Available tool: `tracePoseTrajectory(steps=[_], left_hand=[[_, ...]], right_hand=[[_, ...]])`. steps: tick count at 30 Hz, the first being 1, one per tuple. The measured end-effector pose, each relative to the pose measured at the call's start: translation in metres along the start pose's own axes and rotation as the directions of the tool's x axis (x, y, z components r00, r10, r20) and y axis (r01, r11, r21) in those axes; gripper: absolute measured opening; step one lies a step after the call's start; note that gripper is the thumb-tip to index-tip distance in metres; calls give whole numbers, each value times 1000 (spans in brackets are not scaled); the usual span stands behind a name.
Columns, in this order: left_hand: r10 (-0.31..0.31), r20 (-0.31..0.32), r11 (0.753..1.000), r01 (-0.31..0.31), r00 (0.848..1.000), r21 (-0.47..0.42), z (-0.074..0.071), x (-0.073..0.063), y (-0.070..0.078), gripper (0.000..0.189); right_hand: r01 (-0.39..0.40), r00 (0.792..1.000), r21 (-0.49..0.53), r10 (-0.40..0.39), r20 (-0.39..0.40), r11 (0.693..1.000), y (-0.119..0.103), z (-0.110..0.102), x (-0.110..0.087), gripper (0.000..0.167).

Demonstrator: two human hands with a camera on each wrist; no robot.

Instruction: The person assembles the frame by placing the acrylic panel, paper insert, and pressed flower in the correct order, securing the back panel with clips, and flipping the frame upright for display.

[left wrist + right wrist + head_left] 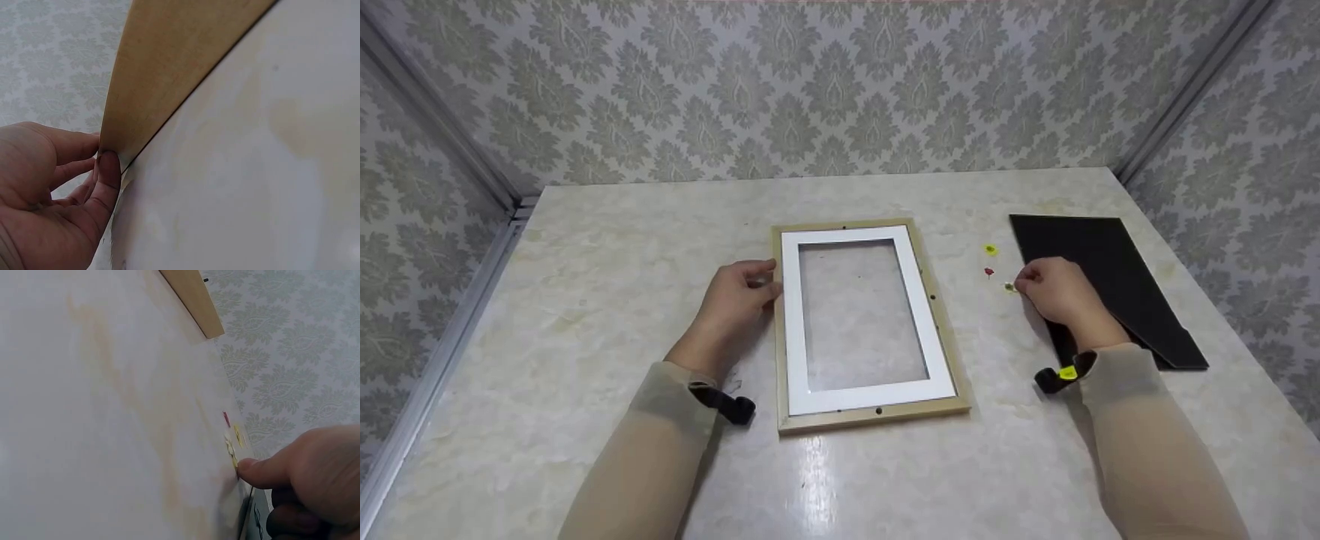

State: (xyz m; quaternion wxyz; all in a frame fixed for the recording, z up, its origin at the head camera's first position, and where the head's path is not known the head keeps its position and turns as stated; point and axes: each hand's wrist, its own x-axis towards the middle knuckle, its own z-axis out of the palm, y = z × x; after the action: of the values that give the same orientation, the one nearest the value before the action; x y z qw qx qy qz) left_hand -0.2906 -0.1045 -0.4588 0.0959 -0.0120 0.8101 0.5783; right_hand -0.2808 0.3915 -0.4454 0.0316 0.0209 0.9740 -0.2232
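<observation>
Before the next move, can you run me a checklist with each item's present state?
1. Left grip touching the wooden frame: ok, left side.
2. White mat inside the frame: ok.
3. Right grip at the small pale-yellow piece: ok.
4. That piece firmly pinched: cannot tell.
5. Pale-yellow piece inside the frame: not ok, outside.
6. Black board apart from the frame: ok.
</observation>
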Motion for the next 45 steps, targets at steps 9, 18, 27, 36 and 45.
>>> tracePoseTrajectory(steps=[9,18,27,36,45], left_hand=[[4,2,1000,-4,1000,-3,0,1,0,52],[27,8,998,-28,1000,54,-1,-1,-1,52],[42,4,997,-42,999,68,-1,0,-1,52],[25,-1,998,-25,1000,53,-1,0,0,52],[7,11,1000,-7,1000,21,0,-1,1,52]], right_hand=[[-13,999,34,12,41,999,0,0,1,25],[-7,1000,34,7,-10,999,2,-1,1,27],[-4,1000,9,5,-18,1000,-2,0,0,23],[-12,999,-11,13,46,1000,-2,2,1,27],[-14,999,53,11,49,999,-3,1,1,28]])
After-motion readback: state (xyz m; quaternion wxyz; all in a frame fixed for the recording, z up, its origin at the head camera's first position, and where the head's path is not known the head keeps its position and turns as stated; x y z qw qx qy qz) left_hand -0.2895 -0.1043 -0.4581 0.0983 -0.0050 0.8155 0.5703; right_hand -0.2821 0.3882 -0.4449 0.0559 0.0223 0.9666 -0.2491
